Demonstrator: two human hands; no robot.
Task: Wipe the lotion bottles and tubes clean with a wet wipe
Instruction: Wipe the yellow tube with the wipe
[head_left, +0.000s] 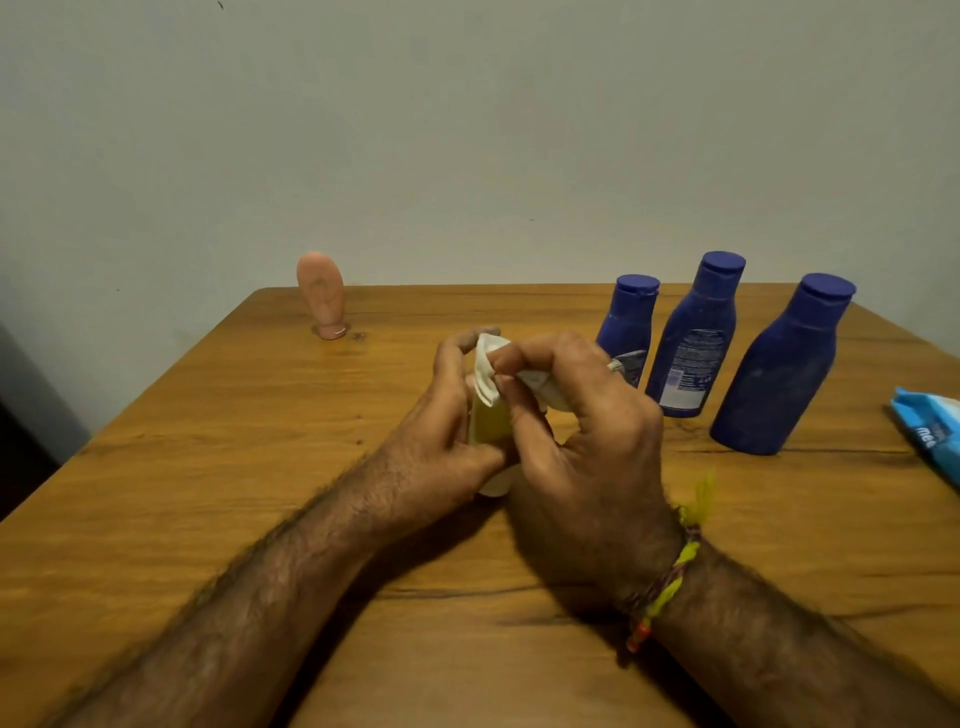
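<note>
Mid-tabletop (208, 519): our left hand (441, 421) grips the pale yellow tube (488, 423), long axis upright, cap end down. Right hand (582, 431) pinches the wet wipe (491, 371) over the tube's top; wiping runs downward from there.

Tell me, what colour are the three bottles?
Dark blue bottles, caps too, seen clearly in the head view.

The wet wipe (491, 376) pinched between the fingertips (506, 358) looks like soft, matt white cloth, creased into folds. Under the fingers, the pale yellow tube (488, 426) is smooth plastic. Beyond the knuckles, three blue bottles (779, 379) are matt plastic, dusty and scuffed. The table (208, 467) is grained wood with a slight sheen. The wipe pack (930, 431) is glossy film.
</note>
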